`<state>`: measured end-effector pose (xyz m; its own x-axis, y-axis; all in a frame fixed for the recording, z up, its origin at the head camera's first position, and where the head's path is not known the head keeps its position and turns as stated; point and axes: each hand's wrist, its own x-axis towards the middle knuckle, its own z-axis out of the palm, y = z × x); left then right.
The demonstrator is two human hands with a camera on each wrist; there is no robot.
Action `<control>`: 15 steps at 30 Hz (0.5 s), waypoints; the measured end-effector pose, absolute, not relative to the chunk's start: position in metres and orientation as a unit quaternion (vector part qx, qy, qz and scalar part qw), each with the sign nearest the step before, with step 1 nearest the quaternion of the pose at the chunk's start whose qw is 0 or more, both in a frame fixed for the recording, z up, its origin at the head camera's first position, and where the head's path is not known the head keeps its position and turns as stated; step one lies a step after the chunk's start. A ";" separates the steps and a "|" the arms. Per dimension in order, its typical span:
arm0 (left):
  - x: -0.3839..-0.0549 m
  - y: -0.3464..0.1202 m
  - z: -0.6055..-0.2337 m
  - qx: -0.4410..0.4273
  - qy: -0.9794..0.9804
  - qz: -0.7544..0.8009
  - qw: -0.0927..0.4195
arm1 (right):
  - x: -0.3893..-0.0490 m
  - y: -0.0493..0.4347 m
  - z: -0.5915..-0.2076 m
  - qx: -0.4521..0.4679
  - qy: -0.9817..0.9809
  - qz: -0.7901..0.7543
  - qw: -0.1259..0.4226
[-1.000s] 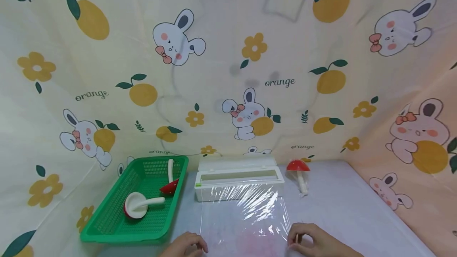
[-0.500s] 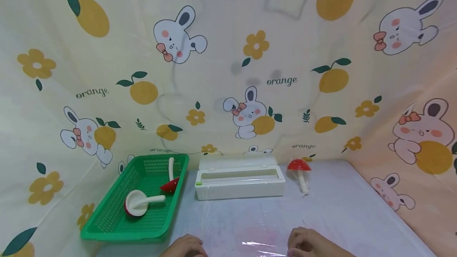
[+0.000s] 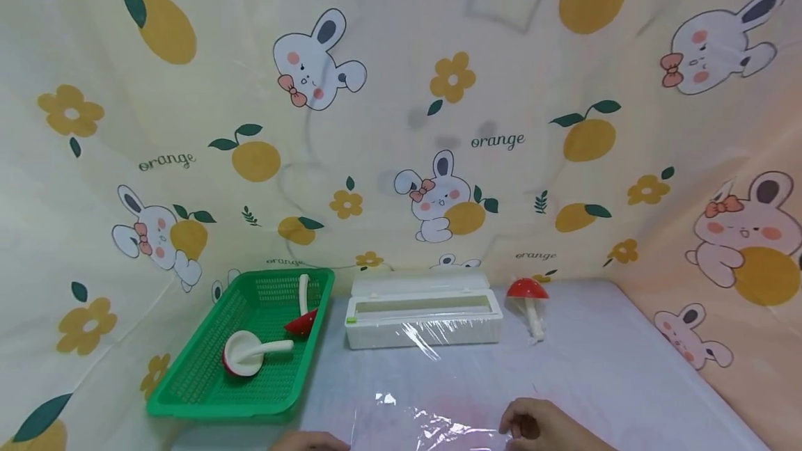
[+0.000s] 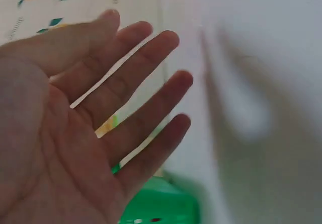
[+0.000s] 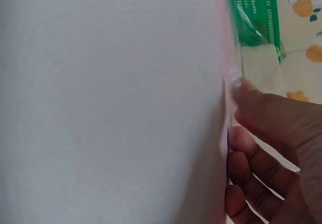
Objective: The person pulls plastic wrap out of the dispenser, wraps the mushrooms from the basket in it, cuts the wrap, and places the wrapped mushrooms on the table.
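Observation:
A sheet of clear cling film (image 3: 432,426) spreads over the near table, glinting, in front of a white cling film dispenser (image 3: 422,329) with its lid raised. At the sheet's right edge my right hand (image 3: 545,424) has its fingers curled; in the right wrist view, the thumb and forefinger (image 5: 246,133) pinch the film. My left hand (image 3: 307,441) is at the bottom edge of the head view, by the sheet's left side. The left wrist view shows that hand (image 4: 100,118) with fingers spread and straight, nothing in it.
Left stands a green basket (image 3: 222,409) holding two red-capped toy mushrooms (image 3: 244,353). Another toy mushroom (image 3: 529,301), wrapped in film, lies right of the dispenser. A patterned curtain (image 3: 401,89) hangs behind and beside the table.
The film, earlier stretched from the dispenser toward the hands, now lies lower with its glare shifted. My left hand has drawn down and left. My right hand has barely moved.

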<state>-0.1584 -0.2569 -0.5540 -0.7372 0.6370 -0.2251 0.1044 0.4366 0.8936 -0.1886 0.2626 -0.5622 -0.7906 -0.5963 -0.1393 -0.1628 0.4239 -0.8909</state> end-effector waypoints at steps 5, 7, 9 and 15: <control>-0.143 -0.254 -0.495 0.199 0.804 0.487 0.277 | -0.190 0.260 -0.562 -0.222 0.823 -0.468 0.234; -0.140 -0.258 -0.478 0.211 0.818 0.475 0.246 | -0.191 0.261 -0.562 -0.229 0.822 -0.465 0.235; -0.140 -0.265 -0.463 0.210 0.839 0.457 0.209 | -0.191 0.262 -0.562 -0.240 0.821 -0.463 0.233; -0.147 -0.296 -0.427 0.154 0.910 0.377 0.076 | -0.190 0.262 -0.559 -0.254 0.817 -0.463 0.231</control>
